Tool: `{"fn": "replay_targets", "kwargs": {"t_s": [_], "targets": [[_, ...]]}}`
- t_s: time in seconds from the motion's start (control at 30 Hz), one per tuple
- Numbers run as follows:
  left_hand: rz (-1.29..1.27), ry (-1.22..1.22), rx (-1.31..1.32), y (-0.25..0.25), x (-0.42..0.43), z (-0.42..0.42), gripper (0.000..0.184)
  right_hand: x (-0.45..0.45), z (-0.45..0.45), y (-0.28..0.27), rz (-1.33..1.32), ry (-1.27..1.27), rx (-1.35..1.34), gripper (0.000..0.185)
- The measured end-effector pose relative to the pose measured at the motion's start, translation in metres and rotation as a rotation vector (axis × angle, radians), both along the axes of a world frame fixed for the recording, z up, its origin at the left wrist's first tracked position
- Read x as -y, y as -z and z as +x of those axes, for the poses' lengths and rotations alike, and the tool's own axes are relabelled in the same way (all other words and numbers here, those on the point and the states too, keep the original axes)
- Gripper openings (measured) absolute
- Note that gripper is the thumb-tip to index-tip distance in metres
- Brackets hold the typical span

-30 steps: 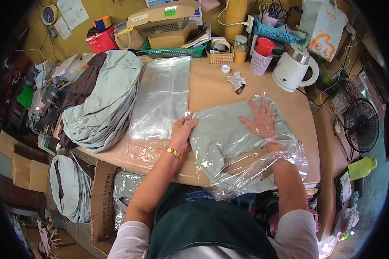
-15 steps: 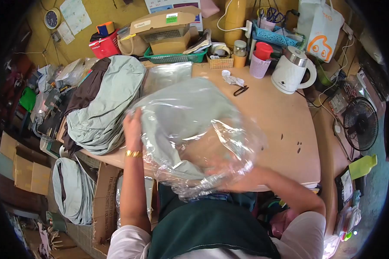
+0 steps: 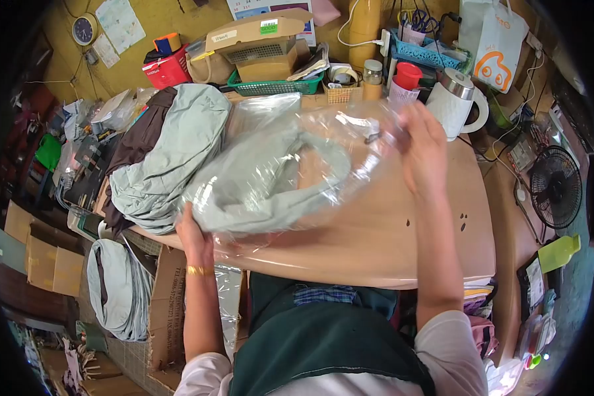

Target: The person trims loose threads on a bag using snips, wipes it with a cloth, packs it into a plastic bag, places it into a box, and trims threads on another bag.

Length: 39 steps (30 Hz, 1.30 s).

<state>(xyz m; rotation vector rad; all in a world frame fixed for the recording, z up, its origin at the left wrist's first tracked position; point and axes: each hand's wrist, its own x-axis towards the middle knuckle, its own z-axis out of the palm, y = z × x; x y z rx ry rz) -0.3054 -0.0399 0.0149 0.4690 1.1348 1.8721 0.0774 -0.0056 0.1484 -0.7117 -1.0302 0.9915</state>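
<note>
A clear plastic bag (image 3: 360,178) with a pale grey-green garment (image 3: 270,204) inside is stretched between my hands above the table. My left hand (image 3: 195,230) grips its lower left corner. Raised at the right, my right hand (image 3: 419,142) holds the bag's other end, fingers closed and slightly blurred. Behind the bag lie flat clear plastic sheets (image 3: 267,104). A large pile of grey-green cloth (image 3: 178,155), with dark brown cloth (image 3: 142,132) beside it, is left of the bag.
A white kettle (image 3: 450,102), a red cup (image 3: 408,75) and a jar (image 3: 372,76) stand at the back of the table (image 3: 376,254). A green basket (image 3: 277,87) is behind the sheets. At the right is a black fan (image 3: 554,188); cardboard boxes (image 3: 53,257) sit lower left.
The bag with the garment has been lifted off the table and moved left and turned. My right hand has swung from the bag's lower edge up to the right, pulling its end out.
</note>
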Motion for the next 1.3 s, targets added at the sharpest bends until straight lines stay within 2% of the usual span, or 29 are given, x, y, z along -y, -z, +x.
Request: {"fn": "replay_targets", "kwargs": {"t_s": [0.03, 0.1, 0.13, 0.17, 0.23, 0.27, 0.3, 0.33, 0.37, 0.43, 0.47, 0.53, 0.57, 0.63, 0.7, 0.77, 0.83, 0.9, 0.93, 0.97, 1.03, 1.1, 1.17, 1.23, 1.3], "targets": [[-0.035, 0.017, -0.005, 0.011, 0.013, 0.002, 0.031, 0.007, 0.019, 0.019, -0.081, 0.092, 0.019, 0.022], [-0.087, 0.056, -0.014, 0.038, 0.044, 0.004, 0.035, 0.021, 0.062, 0.079, -0.386, 0.320, 0.385, 0.023], [-0.147, 0.038, -0.068, 0.046, 0.062, 0.005, 0.035, 0.025, 0.092, 0.119, -0.465, 0.422, 0.321, 0.024], [-0.181, 0.093, -0.105, 0.053, 0.080, 0.008, 0.035, 0.041, 0.117, 0.132, -0.589, 0.477, 0.375, 0.025], [-0.327, 0.270, -0.150, 0.059, 0.109, 0.016, 0.035, 0.064, 0.177, 0.203, -0.514, 0.709, 0.804, 0.025], [-0.454, 0.356, -0.344, 0.050, 0.119, 0.015, 0.037, 0.079, 0.188, 0.207, -0.521, 0.716, 0.807, 0.025], [-0.578, 0.442, -0.540, 0.037, 0.126, 0.010, 0.040, 0.094, 0.199, 0.206, -0.593, 0.569, 0.700, 0.024], [-0.516, 0.371, -0.892, 0.023, 0.127, -0.003, 0.044, 0.106, 0.204, 0.201, -0.658, 0.425, 0.584, 0.023], [-0.432, 0.287, -1.241, 0.009, 0.127, -0.012, 0.049, 0.113, 0.197, 0.185, -0.663, 0.438, 0.578, 0.023], [-0.198, -0.057, -1.332, -0.036, 0.108, 0.001, 0.058, 0.115, 0.163, 0.145, -0.712, 0.431, 0.424, 0.021], [-0.140, -0.005, -1.404, -0.049, 0.094, 0.015, 0.061, 0.109, 0.152, 0.144, -0.712, 0.431, 0.429, 0.021], [-0.070, 0.127, -1.634, -0.059, 0.064, 0.063, 0.065, 0.098, 0.137, 0.154, -0.480, 0.278, 0.871, 0.023], [-0.059, 0.212, -1.790, -0.051, 0.051, 0.083, 0.066, 0.098, 0.148, 0.171, -0.480, 0.272, 0.877, 0.023], [-0.248, 0.382, -1.956, 0.011, 0.023, 0.088, 0.068, 0.103, 0.192, 0.204, -0.359, 0.493, 1.404, 0.025], [-0.306, 0.441, -1.938, 0.034, 0.022, 0.094, 0.069, 0.123, 0.234, 0.200, -0.697, 0.462, 1.179, 0.024], [-0.352, 0.503, -1.938, 0.027, 0.017, 0.092, 0.070, 0.160, 0.266, 0.192, -0.469, 0.863, 1.587, 0.025], [-0.438, 0.647, -1.973, 0.001, 0.013, 0.091, 0.069, 0.152, 0.222, 0.095, -0.577, 1.080, 1.399, 0.028], [-0.387, 0.618, -2.006, -0.011, -0.017, 0.082, 0.069, 0.130, 0.143, 0.026, 0.028, 0.978, 1.054, 0.028], [-0.353, 0.601, -1.995, -0.018, -0.035, 0.080, 0.069, 0.121, 0.102, 0.016, 0.211, 0.796, 1.013, 0.031], [-0.340, 0.613, -2.003, -0.018, -0.055, 0.079, 0.069, 0.110, 0.067, 0.021, 0.317, 0.566, 1.077, 0.034], [-0.265, 0.414, -2.041, 0.002, -0.097, 0.084, 0.069, 0.073, 0.007, 0.059, 0.385, 0.196, 1.304, 0.040], [-0.328, 0.440, -2.059, 0.032, -0.109, 0.098, 0.069, 0.023, -0.019, 0.113, 0.307, 0.097, 1.596, 0.046], [-0.408, 0.471, -2.079, 0.046, -0.109, 0.103, 0.068, -0.025, -0.010, 0.152, 0.172, 0.137, 1.862, 0.052], [-0.409, 0.463, -1.991, 0.050, -0.108, 0.100, 0.065, -0.059, 0.027, 0.168, -0.009, 0.321, 2.040, 0.058], [-0.439, 0.459, -2.001, 0.048, -0.108, 0.094, 0.065, -0.066, 0.073, 0.167, -0.279, 0.615, 1.988, 0.064]]}}
